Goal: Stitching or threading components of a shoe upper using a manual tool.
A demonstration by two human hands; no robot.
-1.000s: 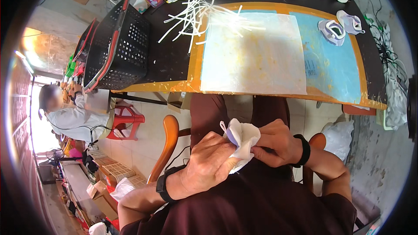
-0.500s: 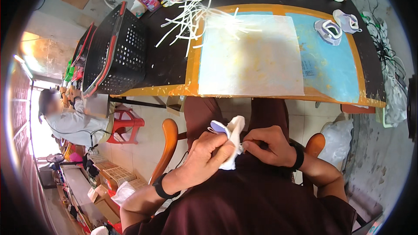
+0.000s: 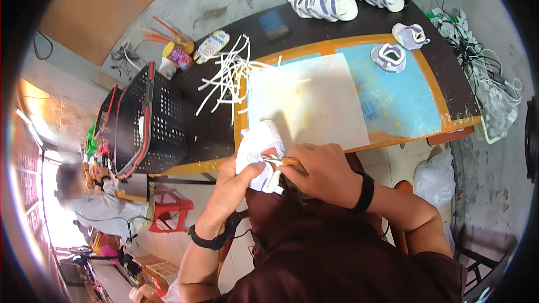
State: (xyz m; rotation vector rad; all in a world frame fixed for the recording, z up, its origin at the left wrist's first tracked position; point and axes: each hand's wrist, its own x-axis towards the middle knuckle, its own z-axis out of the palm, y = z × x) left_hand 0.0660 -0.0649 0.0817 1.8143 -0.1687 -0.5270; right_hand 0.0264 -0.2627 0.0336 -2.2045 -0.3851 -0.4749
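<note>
A small white fabric shoe (image 3: 259, 141) is gripped in my left hand (image 3: 229, 185), lifted at the near edge of the table. Its opening faces up, with a bit of pink showing inside. My right hand (image 3: 325, 174) is closed around a small metal-tipped tool (image 3: 272, 159) with an orange-brown part, perhaps thread snips. The tool's tip touches the shoe near its opening. My fingers hide most of the tool. Two white-and-lavender baby shoes, one (image 3: 388, 58) on the blue mat and another (image 3: 410, 36) just behind it, sit at the right.
White strips (image 3: 227, 76) lie piled beside a pale sheet (image 3: 306, 101) on the blue mat (image 3: 393, 98). Rows of nested shoes (image 3: 331, 7) and a phone (image 3: 274, 25) sit at the back. A black perforated basket (image 3: 163, 123) stands left. A person (image 3: 106, 205) sits at far left.
Both hands have risen from my lap to the table edge with the shoe. My right hand, pinching at the shoe before, now has the metal-tipped tool in it. The view has shifted.
</note>
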